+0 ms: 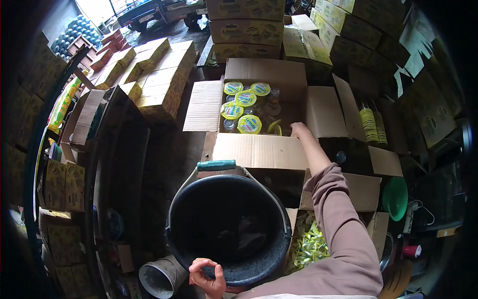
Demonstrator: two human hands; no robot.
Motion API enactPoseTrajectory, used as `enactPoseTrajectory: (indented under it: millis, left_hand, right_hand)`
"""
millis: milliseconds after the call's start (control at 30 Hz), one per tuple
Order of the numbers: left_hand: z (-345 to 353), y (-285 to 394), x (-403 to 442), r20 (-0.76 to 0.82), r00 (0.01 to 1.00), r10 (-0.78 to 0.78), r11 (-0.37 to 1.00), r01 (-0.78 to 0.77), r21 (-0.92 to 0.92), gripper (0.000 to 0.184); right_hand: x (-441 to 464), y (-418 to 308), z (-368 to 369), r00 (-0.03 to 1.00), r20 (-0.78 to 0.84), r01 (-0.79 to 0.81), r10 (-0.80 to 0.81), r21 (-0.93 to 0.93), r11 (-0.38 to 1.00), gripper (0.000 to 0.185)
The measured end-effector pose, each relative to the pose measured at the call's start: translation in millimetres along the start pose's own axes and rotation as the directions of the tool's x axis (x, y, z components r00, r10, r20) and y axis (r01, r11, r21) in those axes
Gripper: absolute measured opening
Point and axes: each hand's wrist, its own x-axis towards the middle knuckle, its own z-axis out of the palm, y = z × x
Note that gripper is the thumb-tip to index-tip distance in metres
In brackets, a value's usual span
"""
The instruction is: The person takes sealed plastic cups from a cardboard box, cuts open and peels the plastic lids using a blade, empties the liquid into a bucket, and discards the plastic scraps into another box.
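yellow-lidded clear plastic cups (249,124) sit inside an open brown cardboard box (264,72), the visible ones left of the right hand (297,130); one lid looks tilted near it. they are probably light, slick and easily dented, best held round the rim. the right fingertips are hidden, their grip untellable. the left hand (206,277) curls loosely beside a round black bucket (259,266); whether it pinches anything is unclear.

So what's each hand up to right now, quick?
Left hand: curled, by the bucket; grip unclear.
Right hand: reaching into the box; open or closed can't be told.
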Motion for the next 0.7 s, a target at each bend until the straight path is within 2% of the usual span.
enactPoseTrajectory:
  millis: [100,233,333,433,467,500,567,667,700]
  left_hand:
    - [1.5,0.6,0.3,-0.003,1.000,-0.024,1.000,0.024,0.006,0.026]
    - [1.9,2.2,0.3,0.001,0.999,-0.036,0.999,0.036,0.030,0.026]
    - [3.0,2.4,-0.3,-0.008,0.999,-0.046,0.998,0.047,0.041,0.026]
    - [1.3,2.0,0.2,0.001,0.999,-0.033,0.999,0.033,0.044,0.026]
    - [0.6,1.5,0.1,0.002,1.000,-0.026,0.999,0.026,0.041,0.026]
    - [0.7,1.0,-0.3,0.002,1.000,-0.020,0.999,0.020,0.035,0.026]
    - [-0.5,-0.7,0.0,0.017,1.000,-0.007,1.000,0.007,0.000,0.026]
    - [-0.4,-2.1,2.1,0.019,0.998,0.060,0.998,-0.060,-0.004,0.029]
    - [0.0,-2.1,2.5,0.016,0.996,0.091,0.996,-0.091,0.003,0.031]
  right_hand:
    - [-31.8,-15.0,-15.3,0.942,-0.204,0.259,-0.266,-0.061,0.964,0.066]
    - [8.7,-4.9,3.1,0.915,-0.161,0.388,-0.369,0.109,0.915,0.067]
    - [11.9,-3.6,7.0,0.890,-0.226,0.418,-0.395,0.063,0.906,0.063]
    - [-8.1,1.0,-3.3,0.811,-0.373,0.554,-0.451,0.242,0.796,0.058]
    - [-22.0,3.7,-12.0,0.796,-0.416,0.574,-0.440,0.285,0.768,0.055]
    - [-30.8,8.8,-16.4,0.834,-0.419,0.530,-0.358,0.432,0.730,0.057]
    - [-38.9,17.9,-24.6,0.776,-0.573,0.584,-0.263,0.496,0.643,0.059]
    - [-74.6,18.1,-43.4,0.719,-0.694,0.606,-0.015,0.617,0.502,0.056]
    - [-96.6,14.4,-54.5,0.664,-0.748,0.662,-0.024,0.572,0.486,0.054]
